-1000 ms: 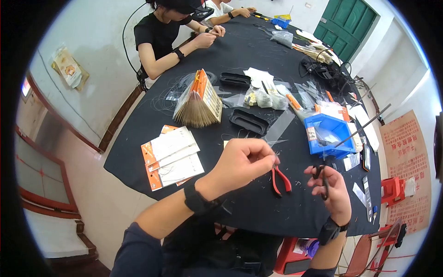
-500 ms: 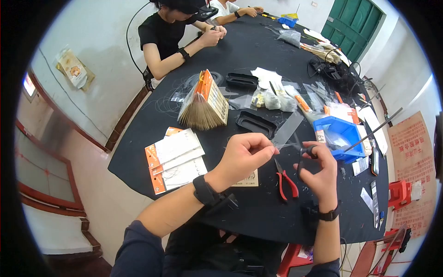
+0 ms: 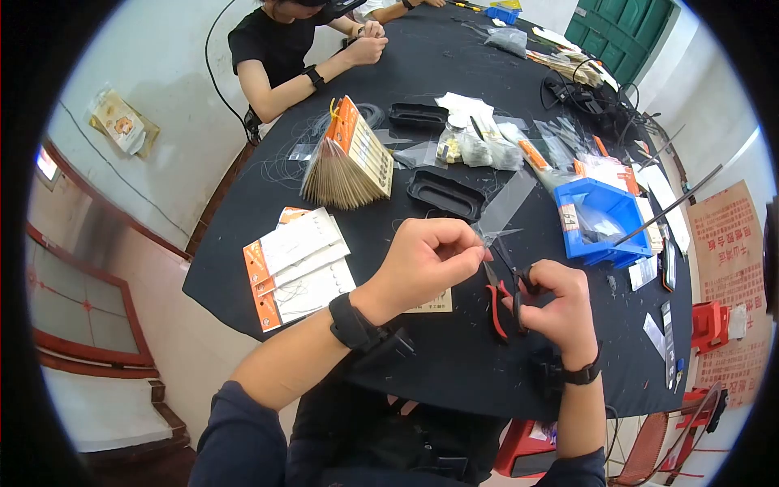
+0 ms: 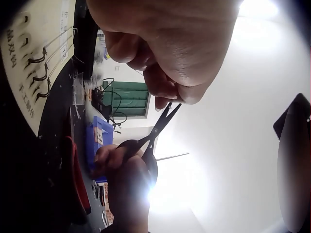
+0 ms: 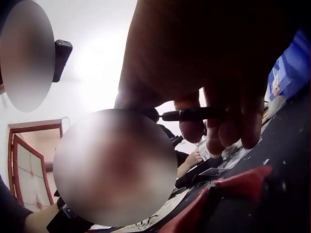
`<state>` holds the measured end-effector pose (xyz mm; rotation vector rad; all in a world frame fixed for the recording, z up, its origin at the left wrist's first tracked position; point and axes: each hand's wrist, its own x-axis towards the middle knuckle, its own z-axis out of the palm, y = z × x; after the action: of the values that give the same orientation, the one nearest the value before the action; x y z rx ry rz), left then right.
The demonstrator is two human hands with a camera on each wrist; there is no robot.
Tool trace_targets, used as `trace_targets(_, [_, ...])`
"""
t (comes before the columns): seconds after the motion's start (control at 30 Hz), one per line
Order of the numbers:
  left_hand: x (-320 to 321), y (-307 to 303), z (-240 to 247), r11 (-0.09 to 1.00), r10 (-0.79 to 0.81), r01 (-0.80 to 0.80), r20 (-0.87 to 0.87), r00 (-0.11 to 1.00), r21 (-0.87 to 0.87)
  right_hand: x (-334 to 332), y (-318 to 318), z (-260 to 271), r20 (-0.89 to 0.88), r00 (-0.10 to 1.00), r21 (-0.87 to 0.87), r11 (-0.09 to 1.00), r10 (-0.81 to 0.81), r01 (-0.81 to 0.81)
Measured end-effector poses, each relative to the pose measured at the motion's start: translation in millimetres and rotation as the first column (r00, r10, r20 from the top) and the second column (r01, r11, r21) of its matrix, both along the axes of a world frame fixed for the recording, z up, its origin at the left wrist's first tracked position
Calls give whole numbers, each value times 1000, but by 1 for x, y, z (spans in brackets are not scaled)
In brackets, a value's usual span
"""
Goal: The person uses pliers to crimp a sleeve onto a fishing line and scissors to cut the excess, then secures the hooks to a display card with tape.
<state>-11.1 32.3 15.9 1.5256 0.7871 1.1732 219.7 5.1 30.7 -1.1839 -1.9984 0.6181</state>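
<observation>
My left hand point(image 3: 426, 264) is held over the table, thumb and forefinger pinching a thin line that is mostly hidden by the fingertips. In my right hand point(image 3: 560, 304) are black-handled scissors point(image 4: 154, 132), a thumb and fingers through their loops. The scissor blades are spread, their tips right at the left fingertips in the left wrist view. Red-handled pliers point(image 3: 497, 312) lie on the table behind the scissors. A beige card point(image 4: 53, 29) bearing several dark fish hooks with tied line lies below the left hand.
White-and-orange packets point(image 3: 300, 264) lie at left. A fanned stack of cards point(image 3: 349, 166) stands behind them. Black trays point(image 3: 446, 195), small plastic bags and a blue bin point(image 3: 596, 223) with a rod across it spread rightward. Another person point(image 3: 284, 65) sits at the far left side.
My right hand has come leftward with the scissors, from apart to right beside the left fingertips, and the blades are now spread there. The left hand stays pinched in nearly the same place.
</observation>
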Motion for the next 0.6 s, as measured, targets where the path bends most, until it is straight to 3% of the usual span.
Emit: trace_targets(0.6, [-1,-1,-1,997,-82,82,9,997,-4,1,-2,0,64,998,-5,1000,6,-5])
